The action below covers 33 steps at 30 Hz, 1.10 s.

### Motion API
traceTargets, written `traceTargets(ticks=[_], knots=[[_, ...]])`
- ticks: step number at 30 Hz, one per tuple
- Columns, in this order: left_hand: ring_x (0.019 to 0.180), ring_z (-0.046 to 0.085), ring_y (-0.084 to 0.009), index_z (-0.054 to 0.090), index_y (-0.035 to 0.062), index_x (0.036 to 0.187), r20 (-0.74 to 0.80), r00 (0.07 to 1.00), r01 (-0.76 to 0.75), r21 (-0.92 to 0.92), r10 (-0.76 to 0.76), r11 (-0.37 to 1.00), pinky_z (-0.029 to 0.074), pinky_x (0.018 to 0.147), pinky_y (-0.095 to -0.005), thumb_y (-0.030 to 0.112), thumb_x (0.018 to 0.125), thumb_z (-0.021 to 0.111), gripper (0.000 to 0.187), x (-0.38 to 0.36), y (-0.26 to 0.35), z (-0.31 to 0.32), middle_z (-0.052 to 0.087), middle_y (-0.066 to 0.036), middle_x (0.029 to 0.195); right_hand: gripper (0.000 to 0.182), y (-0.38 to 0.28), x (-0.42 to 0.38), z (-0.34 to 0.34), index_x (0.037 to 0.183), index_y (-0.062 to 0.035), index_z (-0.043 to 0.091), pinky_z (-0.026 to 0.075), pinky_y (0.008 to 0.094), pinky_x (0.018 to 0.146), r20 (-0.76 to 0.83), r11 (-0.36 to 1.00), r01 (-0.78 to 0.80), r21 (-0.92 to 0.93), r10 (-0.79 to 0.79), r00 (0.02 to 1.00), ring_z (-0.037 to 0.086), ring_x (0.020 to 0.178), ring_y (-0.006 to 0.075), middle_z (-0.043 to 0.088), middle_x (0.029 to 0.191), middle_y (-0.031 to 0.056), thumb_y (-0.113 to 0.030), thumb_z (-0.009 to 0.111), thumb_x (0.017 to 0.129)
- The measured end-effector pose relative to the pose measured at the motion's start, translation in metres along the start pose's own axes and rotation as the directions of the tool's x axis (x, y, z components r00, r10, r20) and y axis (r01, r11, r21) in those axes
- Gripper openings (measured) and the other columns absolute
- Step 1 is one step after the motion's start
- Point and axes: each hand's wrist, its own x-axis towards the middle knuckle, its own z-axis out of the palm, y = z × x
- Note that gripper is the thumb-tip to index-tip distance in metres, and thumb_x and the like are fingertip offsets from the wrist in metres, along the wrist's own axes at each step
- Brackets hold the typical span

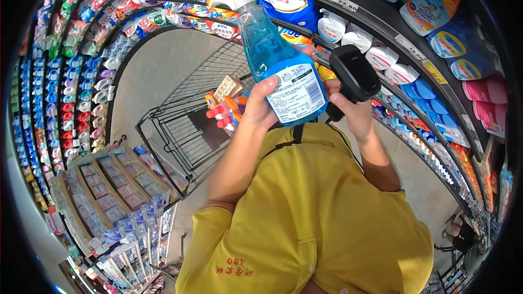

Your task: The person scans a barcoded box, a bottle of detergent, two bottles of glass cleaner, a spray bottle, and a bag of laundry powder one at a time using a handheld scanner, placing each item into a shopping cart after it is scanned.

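Note:
A spray bottle (pixel 261 38) of clear blue liquid, with an orange and white trigger head, is tilted in front of my chest. My left hand (pixel 260 102) is closed around its lower part, thumb on the edge of the white back label, which carries a barcode. Close to the bottle's right side, my right hand (pixel 354 113) grips the handle of a black handheld barcode scanner (pixel 355 73). The scanner's head stands above my fingers, near the label. Fingers behind the bottle are partly hidden.
A wire shopping cart (pixel 188 114) stands ahead to the left, with a small carton (pixel 229 88) and red-capped bottles (pixel 220 113) in it. Shelves of detergents (pixel 403 49) curve along the right, more shelves (pixel 71 76) along the left. A display rack (pixel 109 188) is at lower left.

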Motion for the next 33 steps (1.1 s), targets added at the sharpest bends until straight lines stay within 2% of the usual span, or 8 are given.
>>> traceTargets(ticks=[2,4,5,7,13,17,20,33], knots=[[0.116,0.054,-0.0256,0.038,-0.0027,0.136,-0.061,0.998,-0.007,0.032,0.009,0.999,0.043,0.099,-0.0397,0.040,0.075,0.068,0.080,-0.003,-0.009,-0.009,0.052,-0.015,0.129,0.043,0.005,-0.007,0.002,0.118,-0.0004,0.053,0.045,0.0295,0.086,0.007,0.998,0.064,-0.004,-0.064,0.998,0.056,0.096,0.0129,0.060,0.104,0.0046,-0.003,0.069,0.079],[0.108,0.059,-0.0255,0.046,-0.0020,0.128,-0.148,0.989,-0.021,0.003,0.021,1.000,0.046,0.096,-0.0396,0.033,0.080,0.069,0.064,-0.006,-0.015,-0.012,0.060,-0.013,0.117,0.045,0.009,-0.010,-0.001,0.120,-0.0012,0.053,0.045,0.0287,0.087,0.015,0.998,0.058,-0.029,-0.058,0.998,0.055,0.098,0.0118,0.058,0.108,0.0039,-0.001,0.070,0.078],[0.108,0.059,-0.0255,0.046,-0.0020,0.128,-0.145,0.989,-0.019,0.006,0.019,1.000,0.046,0.096,-0.0396,0.033,0.080,0.069,0.064,-0.007,-0.016,-0.012,0.060,-0.013,0.117,0.047,0.010,-0.011,-0.002,0.121,-0.0019,0.052,0.044,0.0279,0.087,0.024,0.997,0.053,-0.055,-0.052,0.998,0.053,0.100,0.0107,0.057,0.111,0.0031,0.000,0.071,0.078],[0.105,0.060,-0.0246,0.048,-0.0015,0.126,-0.222,0.974,-0.004,0.209,0.052,0.978,0.048,0.092,-0.0392,0.027,0.078,0.073,0.061,-0.011,-0.017,-0.012,0.060,-0.013,0.117,0.048,0.009,-0.013,-0.001,0.121,-0.0019,0.052,0.044,0.0274,0.087,0.013,0.995,0.097,-0.013,-0.097,0.995,0.053,0.099,0.0102,0.057,0.110,0.0030,-0.001,0.073,0.077],[0.102,0.061,-0.0229,0.051,-0.0010,0.122,-0.295,0.955,0.056,0.234,0.016,0.971,0.050,0.089,-0.0378,0.021,0.078,0.074,0.054,-0.013,-0.022,-0.001,0.061,-0.012,0.113,0.051,-0.004,-0.018,0.001,0.123,0.0002,0.052,0.046,0.0258,0.087,0.052,0.989,0.148,-0.002,-0.148,0.988,0.053,0.104,0.0095,0.057,0.117,0.0049,0.001,0.073,0.077],[0.101,0.061,-0.0222,0.052,-0.0007,0.121,-0.294,0.955,0.041,0.244,0.034,0.969,0.050,0.089,-0.0372,0.021,0.079,0.073,0.052,-0.013,-0.027,0.005,0.062,-0.012,0.112,0.051,-0.007,-0.022,-0.004,0.124,0.0005,0.051,0.044,0.0264,0.091,0.079,0.989,0.143,-0.035,-0.140,0.987,0.052,0.106,0.0098,0.057,0.119,0.0053,0.001,0.072,0.077],[0.101,0.062,-0.0239,0.050,-0.0017,0.123,-0.313,0.947,0.031,0.313,0.072,0.949,0.051,0.088,-0.0377,0.028,0.076,0.076,0.061,-0.014,-0.031,0.008,0.061,-0.013,0.113,0.050,-0.006,-0.025,-0.007,0.124,0.0004,0.051,0.044,0.0264,0.091,0.086,0.994,0.112,-0.017,-0.110,0.990,0.052,0.106,0.0096,0.057,0.119,0.0050,0.000,0.072,0.078],[0.100,0.061,-0.0189,0.054,0.0015,0.120,-0.287,0.955,0.030,0.338,0.073,0.941,0.048,0.088,-0.0347,0.019,0.079,0.074,0.049,-0.018,-0.037,0.013,0.062,-0.009,0.111,0.051,0.005,-0.023,-0.009,0.122,-0.0004,0.053,0.044,0.0271,0.090,0.037,0.995,0.095,-0.029,-0.094,0.995,0.053,0.104,0.0103,0.058,0.116,0.0045,-0.004,0.075,0.076]])
